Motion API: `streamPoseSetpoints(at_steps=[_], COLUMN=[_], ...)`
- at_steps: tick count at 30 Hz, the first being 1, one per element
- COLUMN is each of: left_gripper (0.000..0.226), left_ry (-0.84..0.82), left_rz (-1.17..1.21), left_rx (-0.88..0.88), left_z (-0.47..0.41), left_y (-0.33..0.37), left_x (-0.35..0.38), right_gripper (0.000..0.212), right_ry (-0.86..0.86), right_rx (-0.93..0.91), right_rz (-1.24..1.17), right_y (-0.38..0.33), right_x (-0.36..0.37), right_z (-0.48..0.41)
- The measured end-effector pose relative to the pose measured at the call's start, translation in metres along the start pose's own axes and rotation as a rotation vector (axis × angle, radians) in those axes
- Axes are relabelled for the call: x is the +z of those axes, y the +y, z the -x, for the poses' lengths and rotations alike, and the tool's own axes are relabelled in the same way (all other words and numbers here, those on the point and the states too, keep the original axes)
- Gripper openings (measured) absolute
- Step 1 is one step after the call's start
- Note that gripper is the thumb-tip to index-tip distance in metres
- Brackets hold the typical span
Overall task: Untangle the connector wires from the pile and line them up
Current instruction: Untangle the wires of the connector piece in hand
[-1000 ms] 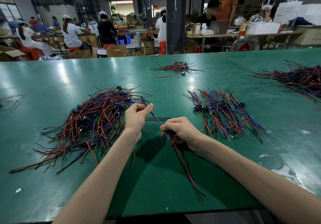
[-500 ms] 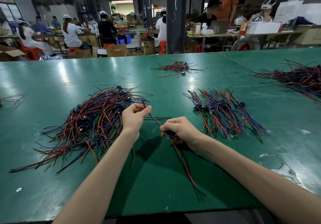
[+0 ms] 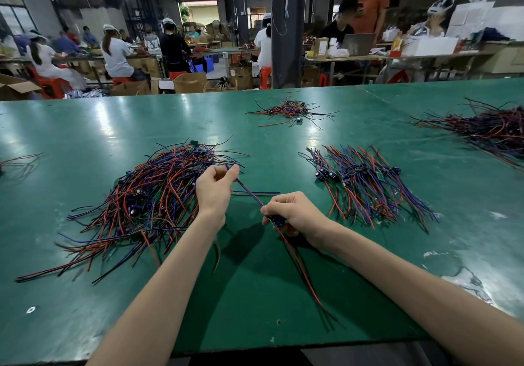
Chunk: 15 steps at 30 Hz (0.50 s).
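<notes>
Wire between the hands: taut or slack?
Taut. The wire runs straight from the pinching left hand to the right hand, which grips its connector end; tails trail loose below.

I'm looking at the tangled pile (image 3: 147, 204) of red, blue and black connector wires sprawling on my left, strands crossing every way with small dark connectors buried among them. One wire set (image 3: 249, 192) is stretching taut on a slant from my left hand (image 3: 215, 189), pinching its far end at the pile's right edge, down to my right hand (image 3: 295, 212), gripping its blue connector (image 3: 276, 221), while its red and dark tails are trailing toward me. Well apart on the right, the sorted wires (image 3: 365, 189) are lying roughly parallel, their blue connectors sitting in a loose row across the middle.
</notes>
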<state>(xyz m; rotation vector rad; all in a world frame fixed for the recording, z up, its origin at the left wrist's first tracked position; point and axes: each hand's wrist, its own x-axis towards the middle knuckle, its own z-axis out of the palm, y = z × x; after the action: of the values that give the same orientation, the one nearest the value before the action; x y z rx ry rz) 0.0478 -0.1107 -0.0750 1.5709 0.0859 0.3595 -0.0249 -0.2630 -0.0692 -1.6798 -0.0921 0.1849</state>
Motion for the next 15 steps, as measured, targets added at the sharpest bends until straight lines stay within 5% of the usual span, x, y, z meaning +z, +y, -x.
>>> streamPoseSetpoints(at_steps=[4,10,15], left_gripper=[0.009,0.012,0.017], left_ry=[-0.145,-0.614,-0.529], left_rz=[0.122,0.078,0.021], left_rx=[-0.142,-0.299,-0.145], left_z=[0.004,0.025,0.026], left_y=[0.009,0.012,0.011], left_x=[0.001,0.010,0.013], right_gripper=[0.027,0.024,0.025], right_ry=[0.056,0.094,0.103], right_rx=[-0.010,-0.023,-0.006], right_rz=[-0.045,-0.084,-0.120], right_y=[0.004,0.007,0.007], right_x=[0.000,0.000,-0.001], right_z=[-0.004,-0.008,-0.011])
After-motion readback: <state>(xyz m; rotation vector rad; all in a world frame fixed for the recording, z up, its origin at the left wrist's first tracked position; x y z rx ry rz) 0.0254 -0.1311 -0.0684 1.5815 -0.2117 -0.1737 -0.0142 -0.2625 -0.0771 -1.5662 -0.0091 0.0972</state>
